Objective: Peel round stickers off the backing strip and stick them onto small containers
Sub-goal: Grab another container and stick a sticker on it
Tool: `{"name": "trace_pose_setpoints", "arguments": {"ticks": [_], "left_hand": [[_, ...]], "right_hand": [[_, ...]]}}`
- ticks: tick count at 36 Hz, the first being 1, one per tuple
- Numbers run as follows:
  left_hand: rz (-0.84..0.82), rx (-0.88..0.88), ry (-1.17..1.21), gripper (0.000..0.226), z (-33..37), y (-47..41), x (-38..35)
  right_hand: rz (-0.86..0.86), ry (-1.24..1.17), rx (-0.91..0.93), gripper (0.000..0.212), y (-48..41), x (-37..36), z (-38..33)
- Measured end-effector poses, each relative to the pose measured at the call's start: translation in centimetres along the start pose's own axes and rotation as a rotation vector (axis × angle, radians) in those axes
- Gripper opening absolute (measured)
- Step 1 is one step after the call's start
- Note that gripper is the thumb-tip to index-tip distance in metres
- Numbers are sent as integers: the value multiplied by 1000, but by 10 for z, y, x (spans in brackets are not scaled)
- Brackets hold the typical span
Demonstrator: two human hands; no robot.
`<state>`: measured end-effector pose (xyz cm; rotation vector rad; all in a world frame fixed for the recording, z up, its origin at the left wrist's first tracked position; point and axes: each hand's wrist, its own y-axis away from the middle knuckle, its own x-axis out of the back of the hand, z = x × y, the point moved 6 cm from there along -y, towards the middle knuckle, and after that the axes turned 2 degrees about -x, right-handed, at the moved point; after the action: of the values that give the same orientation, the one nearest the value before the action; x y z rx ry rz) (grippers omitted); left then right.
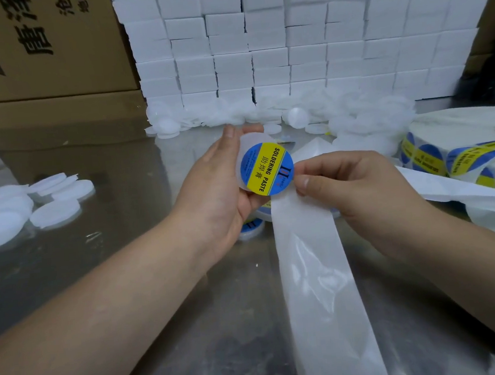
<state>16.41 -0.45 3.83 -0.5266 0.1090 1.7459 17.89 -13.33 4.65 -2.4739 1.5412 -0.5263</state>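
Observation:
My left hand (219,189) grips a small white round container (248,145) from its left side, thumb over the top edge. A round blue and yellow sticker (266,169) reading "SOLDERING PASTE" lies on the container's face. My right hand (357,186) pinches the sticker's right edge together with the top of the white backing strip (316,271). The strip hangs down from my fingers toward the near edge of the table. A labelled container (251,226) lies on the table below my left hand, partly hidden.
A roll of stickers (458,151) lies at the right. Plain white lids (32,206) are heaped at the left, more white containers (293,114) at the back. White boxes (287,40) are stacked behind, beside a cardboard carton (42,49). The table (120,258) is shiny metal.

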Motion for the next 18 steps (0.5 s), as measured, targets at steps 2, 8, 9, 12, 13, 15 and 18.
{"name": "trace_pose_setpoints", "arguments": {"ticks": [2, 8, 9, 12, 13, 15, 18], "left_hand": [[-5, 38, 21, 41, -3, 0, 0], [-61, 78, 24, 45, -5, 4, -3], [-66, 75, 25, 43, -5, 4, -4], [-89, 84, 39, 40, -5, 5, -5], [-96, 88, 39, 39, -5, 6, -6], [-95, 76, 23, 32, -4, 6, -7], [-78, 34, -15, 19, -3, 7, -7]], "right_hand": [[-18, -3, 3, 28, 0, 0, 1], [-57, -16, 23, 31, 0, 0, 1], [-57, -19, 24, 31, 0, 0, 1], [-62, -28, 24, 31, -1, 0, 2], [-64, -33, 21, 30, -1, 0, 2], [-70, -37, 14, 29, -1, -1, 3], [-74, -33, 8, 26, -1, -1, 4]]}}
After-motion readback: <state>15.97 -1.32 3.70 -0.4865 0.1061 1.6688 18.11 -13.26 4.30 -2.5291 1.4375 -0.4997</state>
